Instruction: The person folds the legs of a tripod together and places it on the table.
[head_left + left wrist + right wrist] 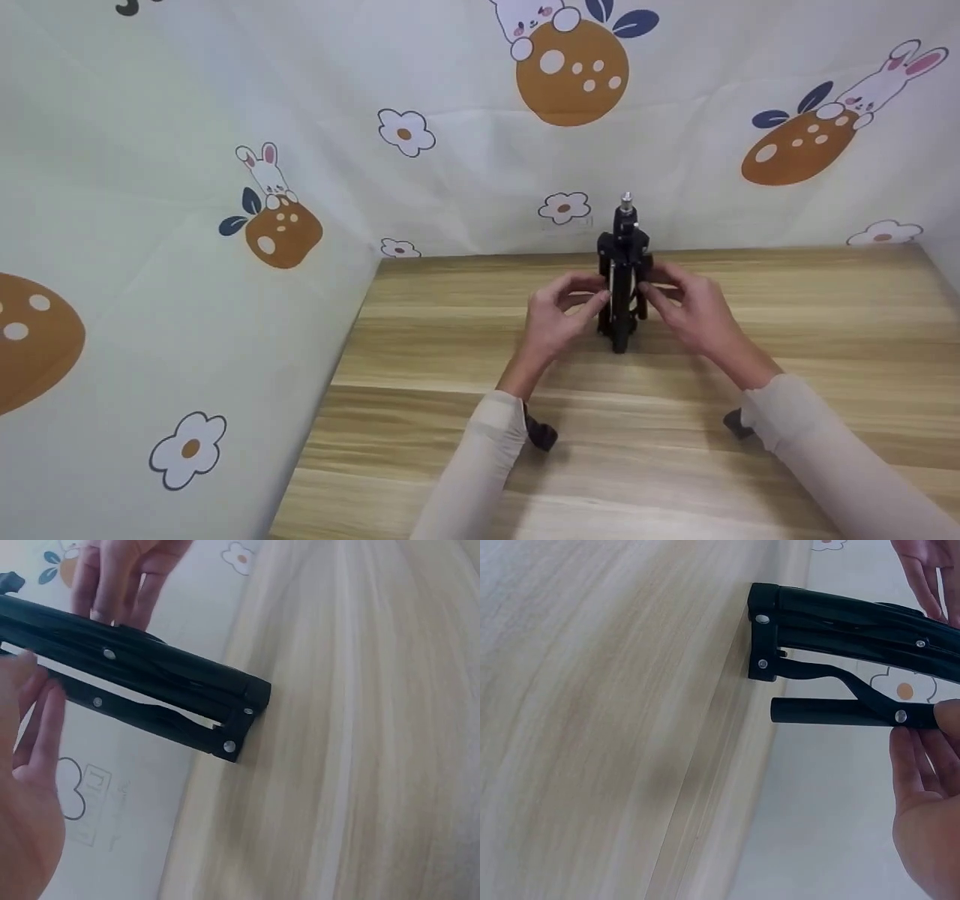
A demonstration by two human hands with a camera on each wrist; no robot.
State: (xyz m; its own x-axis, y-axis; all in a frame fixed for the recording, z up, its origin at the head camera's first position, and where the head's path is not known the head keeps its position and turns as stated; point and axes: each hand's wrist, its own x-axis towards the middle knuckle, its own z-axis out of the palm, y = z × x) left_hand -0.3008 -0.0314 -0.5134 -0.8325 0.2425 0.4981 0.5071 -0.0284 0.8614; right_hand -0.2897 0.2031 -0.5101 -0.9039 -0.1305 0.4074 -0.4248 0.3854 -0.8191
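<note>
A small black tripod [620, 300] stands upright at the back of the table, its legs folded close to the centre and a silver screw tip on top. My left hand [559, 309] pinches the leg on its left side between thumb and fingers. On the other side, my right hand [694, 311] pinches another leg [832, 712]. In the right wrist view this leg stands slightly out from the column, joined by a curved brace [817, 670]. The tripod's lower end [244, 720] meets the wood in the left wrist view. My fingers partly hide the legs' upper parts.
The wood-grain table [622, 465] ends at a pale cloth backdrop [465, 180] printed with rabbits, orange fruit and flowers, just behind the tripod. More cloth rises on the left. Dark pieces show beside the left sleeve [480, 457] and the right sleeve [817, 427].
</note>
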